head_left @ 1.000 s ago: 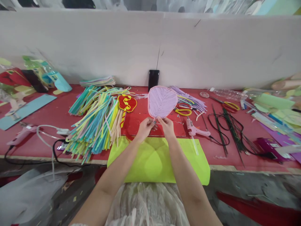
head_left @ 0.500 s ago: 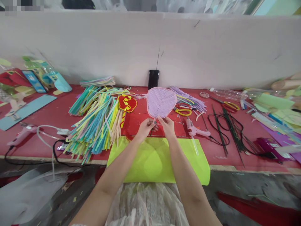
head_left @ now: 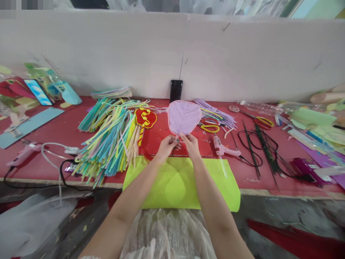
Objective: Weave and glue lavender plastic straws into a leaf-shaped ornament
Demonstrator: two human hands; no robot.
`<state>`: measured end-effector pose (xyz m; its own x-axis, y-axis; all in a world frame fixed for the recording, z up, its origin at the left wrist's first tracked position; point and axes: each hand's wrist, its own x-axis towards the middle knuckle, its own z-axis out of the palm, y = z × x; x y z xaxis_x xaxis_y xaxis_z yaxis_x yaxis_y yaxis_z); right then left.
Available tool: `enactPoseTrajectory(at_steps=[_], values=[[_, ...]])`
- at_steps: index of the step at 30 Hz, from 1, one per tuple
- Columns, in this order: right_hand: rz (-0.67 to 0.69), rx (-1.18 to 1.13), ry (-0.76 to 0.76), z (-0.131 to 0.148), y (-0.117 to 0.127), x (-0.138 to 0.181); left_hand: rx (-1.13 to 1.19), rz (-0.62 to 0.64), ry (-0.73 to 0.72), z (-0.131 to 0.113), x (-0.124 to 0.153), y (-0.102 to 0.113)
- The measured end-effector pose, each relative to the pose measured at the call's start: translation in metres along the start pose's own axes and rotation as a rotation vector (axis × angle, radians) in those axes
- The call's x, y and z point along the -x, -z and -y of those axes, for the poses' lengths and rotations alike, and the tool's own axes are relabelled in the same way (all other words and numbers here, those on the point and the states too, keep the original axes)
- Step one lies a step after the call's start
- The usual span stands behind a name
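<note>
A fan-shaped piece covered in lilac pipe cleaners (head_left: 184,117), with a pink edge, is held up over the table. My left hand (head_left: 168,144) pinches the narrow stem area at its lower end. Closed on the bottom edge from the other side is my right hand (head_left: 190,143), its thumb against the lilac surface. A red board (head_left: 159,142) lies beneath the hands, with a lime-green sheet (head_left: 172,183) in front of it under my forearms. Left of the fan is a small red and yellow fan (head_left: 146,118) with a striped handle.
Pipe cleaners (head_left: 107,140) in many colours heap on the left, lilac ones (head_left: 218,112) at the right back. A pink glue gun (head_left: 225,148), yellow-handled scissors (head_left: 210,127), dark stems (head_left: 266,153) and cords lie right. A phone (head_left: 176,90) leans on the white partition (head_left: 121,54).
The lilac fan has turned very slightly and shifted a touch left in my hands. My grip looks the same. The phone screen at the far left has become brighter.
</note>
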<state>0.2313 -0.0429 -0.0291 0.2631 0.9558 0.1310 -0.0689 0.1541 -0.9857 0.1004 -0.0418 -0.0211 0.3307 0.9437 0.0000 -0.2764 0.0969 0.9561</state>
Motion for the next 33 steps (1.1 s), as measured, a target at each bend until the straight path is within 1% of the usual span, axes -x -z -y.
enactPoseTrajectory(at_steps=[7, 12, 25, 33], values=[[0.041, -0.005, -0.019, -0.0004, 0.0, 0.0007, -0.021, 0.006, -0.014, -0.0003, -0.0006, 0.0003], [0.02, -0.032, -0.047, -0.0001, -0.0003, 0.0005, -0.051, 0.018, -0.025, -0.0007, -0.0001, 0.0004], [0.021, -0.112, -0.086, 0.0014, 0.0004, 0.0014, -0.058, 0.013, -0.019, -0.0007, -0.0003, 0.0006], [0.024, -0.034, -0.012, 0.003, 0.0007, 0.0014, 0.012, 0.033, 0.019, -0.0022, -0.0006, 0.0007]])
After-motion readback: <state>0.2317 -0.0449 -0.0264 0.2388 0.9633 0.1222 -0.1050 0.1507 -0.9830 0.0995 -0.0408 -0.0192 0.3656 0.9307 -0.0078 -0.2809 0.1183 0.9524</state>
